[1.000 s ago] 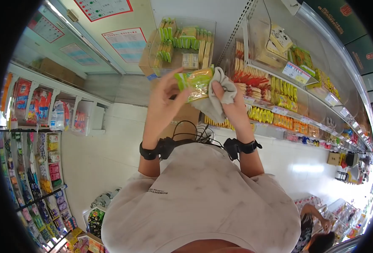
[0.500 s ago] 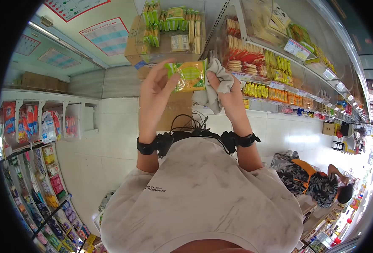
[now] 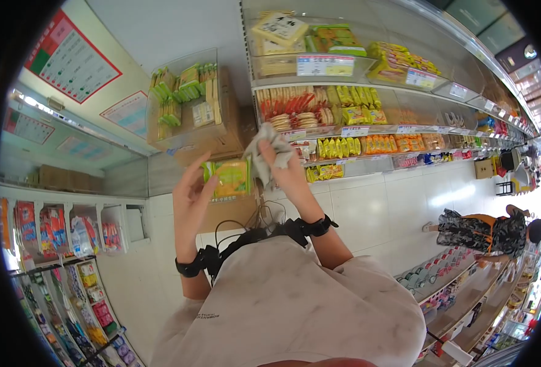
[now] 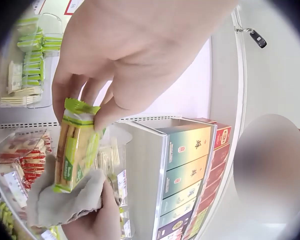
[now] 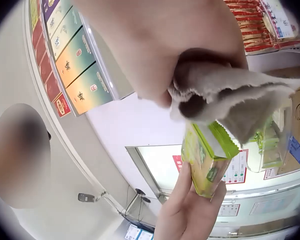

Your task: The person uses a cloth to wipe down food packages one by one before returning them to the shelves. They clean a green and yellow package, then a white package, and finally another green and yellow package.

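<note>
Head view: the left hand pinches a green-and-yellow snack packet by its edge. The right hand grips a grey cloth touching the packet.

The right hand grips cloth against green packet.

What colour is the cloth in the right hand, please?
The cloth is pale grey; right wrist view.
</note>
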{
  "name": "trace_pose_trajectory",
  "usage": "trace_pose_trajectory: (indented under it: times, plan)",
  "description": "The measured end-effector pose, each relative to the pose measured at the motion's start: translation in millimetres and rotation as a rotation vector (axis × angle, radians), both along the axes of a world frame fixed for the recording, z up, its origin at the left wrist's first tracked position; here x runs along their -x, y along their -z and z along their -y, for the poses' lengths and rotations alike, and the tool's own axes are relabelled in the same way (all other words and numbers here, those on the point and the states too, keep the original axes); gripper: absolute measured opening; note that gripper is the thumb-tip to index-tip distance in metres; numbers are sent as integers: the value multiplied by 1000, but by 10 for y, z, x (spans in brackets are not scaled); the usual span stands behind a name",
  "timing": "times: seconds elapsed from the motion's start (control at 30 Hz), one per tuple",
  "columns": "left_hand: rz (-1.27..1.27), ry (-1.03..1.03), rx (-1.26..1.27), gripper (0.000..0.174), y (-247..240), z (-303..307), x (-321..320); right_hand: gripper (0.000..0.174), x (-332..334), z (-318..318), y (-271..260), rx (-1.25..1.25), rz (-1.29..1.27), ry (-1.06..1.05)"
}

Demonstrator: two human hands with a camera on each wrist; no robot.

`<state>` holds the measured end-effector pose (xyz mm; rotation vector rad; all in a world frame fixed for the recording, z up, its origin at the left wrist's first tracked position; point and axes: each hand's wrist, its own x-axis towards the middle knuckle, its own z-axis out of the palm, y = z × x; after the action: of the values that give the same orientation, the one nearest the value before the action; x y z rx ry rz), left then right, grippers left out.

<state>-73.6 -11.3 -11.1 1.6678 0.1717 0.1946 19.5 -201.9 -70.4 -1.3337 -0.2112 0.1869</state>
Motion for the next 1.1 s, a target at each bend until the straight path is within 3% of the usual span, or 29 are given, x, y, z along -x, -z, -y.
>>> trace_pose_trajectory:
  times: [0.07, 0.17, 0.3, 0.37, 0.5, 0.6, 0.7, 0.8, 0.83, 1.03, 1.1]
  plan:
    - [-92, 50, 78, 38, -22, 35, 48, 25, 77, 52, 63, 100, 65, -251]
    - [-116, 49, 169, 35, 96, -32, 81, 25, 288, -3, -173, 111, 76, -426]
    - [6, -68, 43, 28, 281, -103, 152, 25, 464, -163, -181, 16, -35, -242]
    - [-10, -87, 102, 28, 219, -155, 220, 28, 583, -327, -85, -53, -109, -109]
    - [-9, -88, 129, 28, 342, -643, 403, 29, 793, -657, 61, -44, -108, -243]
    - [-138, 199, 211, 33, 435, -1232, 616, 29, 948, -909, 103, -13, -189, -283]
    - [-101, 455, 129, 37, 647, -1740, 742, 28, 1181, -1291, 79, 150, -271, -267]
    - [-100, 418, 170, 44, 537, -2034, 859, 39, 1523, -1825, 266, 310, 53, -218]
    - [-81, 450, 148, 53, 513, -2163, 874, 40, 1609, -1992, 235, 272, 25, -161]
    - [-83, 537, 80, 67, 314, -2449, 925, 37, 1782, -2245, 16, 312, -172, -153]
    - [-54, 613, 41, 70, 262, -2456, 898, 35, 1859, -2299, -32, 259, -143, -36]
